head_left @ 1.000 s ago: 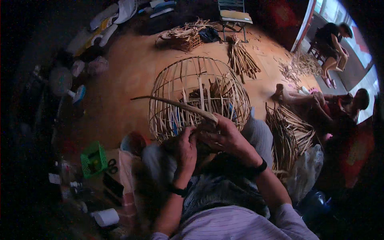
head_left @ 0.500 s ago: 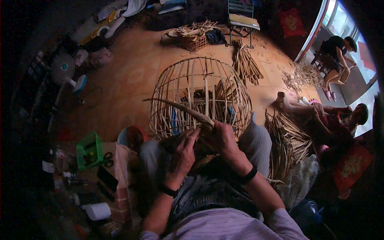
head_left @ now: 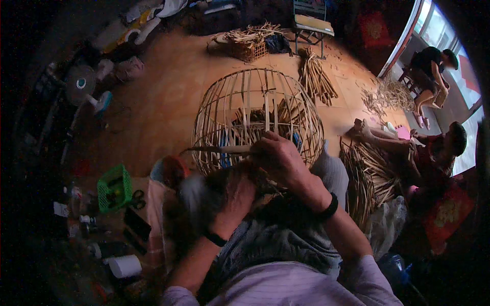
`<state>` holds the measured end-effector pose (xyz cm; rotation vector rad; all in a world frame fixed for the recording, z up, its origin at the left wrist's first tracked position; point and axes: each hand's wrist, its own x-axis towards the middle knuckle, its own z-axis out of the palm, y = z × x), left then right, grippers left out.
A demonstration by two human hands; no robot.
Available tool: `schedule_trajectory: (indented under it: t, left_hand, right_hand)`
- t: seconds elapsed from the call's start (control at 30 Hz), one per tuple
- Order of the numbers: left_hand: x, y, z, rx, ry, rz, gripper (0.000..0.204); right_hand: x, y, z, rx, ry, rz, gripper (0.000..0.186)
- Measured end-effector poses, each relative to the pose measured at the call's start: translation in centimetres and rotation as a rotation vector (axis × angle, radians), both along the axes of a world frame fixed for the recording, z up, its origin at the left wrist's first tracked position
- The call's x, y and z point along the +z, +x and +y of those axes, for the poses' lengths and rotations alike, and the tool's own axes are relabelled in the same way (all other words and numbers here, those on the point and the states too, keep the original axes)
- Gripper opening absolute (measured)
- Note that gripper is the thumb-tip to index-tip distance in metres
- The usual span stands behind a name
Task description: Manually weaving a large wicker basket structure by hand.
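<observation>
My right hand (head_left: 279,158) is closed around the thicker end of a long, tapering brown strip (head_left: 219,149), apparently dried plant stalk. The strip's thin end points left across the front of a large, round open-work basket (head_left: 259,76) of thin woven strips. Beside and below the right hand, my left hand (head_left: 236,196) is at the near edge of the basket between my knees. Its fingers bend down into shadow, and what they grip is hidden. Inside or behind the basket's bars, dark strips and bits of blue show.
Bundles of dry strips lie right of my knee (head_left: 365,173) and beyond the basket (head_left: 316,79). A filled basket (head_left: 250,50) and chair (head_left: 312,25) stand farther back. Two people sit at right. A green crate (head_left: 114,188), scissors (head_left: 138,199) and fan (head_left: 81,84) are left.
My right hand has risen slightly, and the strip has swung from slanting to nearly level. My left hand has dropped a little into shadow. The person at near right has shifted.
</observation>
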<state>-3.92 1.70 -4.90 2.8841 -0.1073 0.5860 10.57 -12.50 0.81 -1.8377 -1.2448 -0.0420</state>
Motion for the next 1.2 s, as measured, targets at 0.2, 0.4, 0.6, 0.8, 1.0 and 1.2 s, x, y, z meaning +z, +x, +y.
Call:
schedule_trajectory:
  t: [0.2,0.4,0.6,0.8,1.0,1.2]
  left_hand:
    - [1.9,2.1,-0.2,0.024,-0.262,0.158,0.038]
    - [2.8,1.5,-0.3,0.052,-0.437,-0.147,0.039]
    - [1.6,2.7,-0.6,-0.060,-0.921,-0.155,0.032]
    - [1.1,3.0,-0.7,0.056,-0.878,-0.126,0.019]
    - [2.0,3.5,-1.1,0.026,-0.721,-0.169,0.014]
    - [4.2,3.6,-0.9,-0.017,-0.497,-0.054,0.018]
  right_hand:
    - [-4.1,-0.1,-1.5,-0.074,-0.010,-0.023,0.034]
    - [-3.7,-2.2,-2.6,-0.181,-0.037,0.040,0.044]
    - [-5.6,-2.6,-1.5,-0.270,-0.130,-0.094,0.041]
    - [-5.9,-3.0,-1.5,-0.290,-0.247,-0.039,0.042]
    - [-5.9,-5.0,-4.0,-0.372,-0.055,0.162,0.049]
    - [-6.5,-5.0,-4.0,-0.409,-0.128,0.125,0.047]
